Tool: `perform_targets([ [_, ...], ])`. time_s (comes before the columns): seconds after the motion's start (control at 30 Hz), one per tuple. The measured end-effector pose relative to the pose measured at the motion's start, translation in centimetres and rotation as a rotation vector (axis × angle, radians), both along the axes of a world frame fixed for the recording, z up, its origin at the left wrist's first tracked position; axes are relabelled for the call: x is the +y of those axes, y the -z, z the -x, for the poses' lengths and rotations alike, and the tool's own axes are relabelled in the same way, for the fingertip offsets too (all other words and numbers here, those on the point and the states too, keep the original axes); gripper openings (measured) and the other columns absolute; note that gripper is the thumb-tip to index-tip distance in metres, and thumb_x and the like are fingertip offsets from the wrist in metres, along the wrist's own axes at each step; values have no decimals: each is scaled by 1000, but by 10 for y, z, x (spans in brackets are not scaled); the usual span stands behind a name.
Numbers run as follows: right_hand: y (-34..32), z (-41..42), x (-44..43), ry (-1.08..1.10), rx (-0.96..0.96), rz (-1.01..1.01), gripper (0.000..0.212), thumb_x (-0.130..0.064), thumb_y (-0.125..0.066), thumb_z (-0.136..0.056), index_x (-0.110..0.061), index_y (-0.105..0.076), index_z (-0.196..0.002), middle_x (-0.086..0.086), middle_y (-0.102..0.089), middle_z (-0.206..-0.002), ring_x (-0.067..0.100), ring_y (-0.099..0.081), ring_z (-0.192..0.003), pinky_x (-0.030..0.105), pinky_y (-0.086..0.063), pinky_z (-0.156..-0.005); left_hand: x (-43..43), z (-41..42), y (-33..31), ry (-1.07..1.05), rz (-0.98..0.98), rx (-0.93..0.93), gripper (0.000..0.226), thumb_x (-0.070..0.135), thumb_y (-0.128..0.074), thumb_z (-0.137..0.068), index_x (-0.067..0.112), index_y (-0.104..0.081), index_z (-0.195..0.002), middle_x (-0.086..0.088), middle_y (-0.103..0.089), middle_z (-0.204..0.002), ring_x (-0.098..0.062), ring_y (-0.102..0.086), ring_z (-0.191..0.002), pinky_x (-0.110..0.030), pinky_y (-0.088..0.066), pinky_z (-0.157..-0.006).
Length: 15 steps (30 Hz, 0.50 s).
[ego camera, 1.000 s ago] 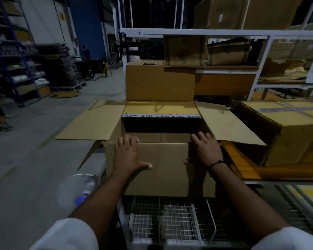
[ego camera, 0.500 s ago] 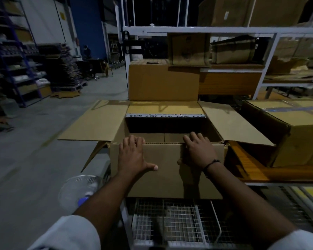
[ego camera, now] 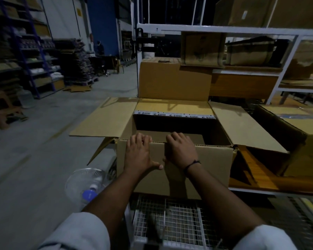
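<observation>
Open carton (ego camera: 206, 163) mouth free; taller box (ego camera: 173, 80) blocks behind

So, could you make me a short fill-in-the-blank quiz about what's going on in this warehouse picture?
1. The left hand and the right hand both hook their fingers over the near top edge of an open cardboard ___.
2. A thin dark band circles the ___ wrist.
3. Low on the left, beside the person's forearm, stands a round white ___.

Missing words: box; right; fan.
</observation>
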State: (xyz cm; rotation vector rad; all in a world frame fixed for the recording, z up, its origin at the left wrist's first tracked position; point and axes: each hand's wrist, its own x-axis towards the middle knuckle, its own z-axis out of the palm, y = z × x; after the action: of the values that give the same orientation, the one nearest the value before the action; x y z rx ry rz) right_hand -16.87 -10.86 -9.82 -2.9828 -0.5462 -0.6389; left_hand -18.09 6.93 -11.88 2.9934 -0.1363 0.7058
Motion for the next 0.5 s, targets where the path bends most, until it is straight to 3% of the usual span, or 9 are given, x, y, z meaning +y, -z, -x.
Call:
perform_targets([
  [0.2,-8,-6,-7,-29,82,-41,65,-49,-82,-77,-25,-51,-130,1,-53,-123,22,-49,-112,35,-41,-95,0,4,-3,16,39,10,105,90,-70,-49,28,-42,-128,-3,-41,-127,-24,-38,-113,-39,-38,-100],
  [0.33,-26,-19,-11,7,328,-312,53,-40,-87,-74,-26,-55,-114,-4,-57,-110,17,-53,-100,35,-51,-86,3,5,-9,30,81,55,95,88,-71,-51,33,-42,-123,1,-40,-123,-21,-37,-110,-38,-39,-95],
  [0.5,-33,-40,-15,-22,549,-344,45,-45,-89,-71,-23,-60,-98,-2,-62,-104,17,-58,-94,34,-54,-76,8,-1,-11,70,261,34,58,83,-61,-67,41,-41,-101,9,-41,-107,-15,-36,-101,-35,-39,-81],
])
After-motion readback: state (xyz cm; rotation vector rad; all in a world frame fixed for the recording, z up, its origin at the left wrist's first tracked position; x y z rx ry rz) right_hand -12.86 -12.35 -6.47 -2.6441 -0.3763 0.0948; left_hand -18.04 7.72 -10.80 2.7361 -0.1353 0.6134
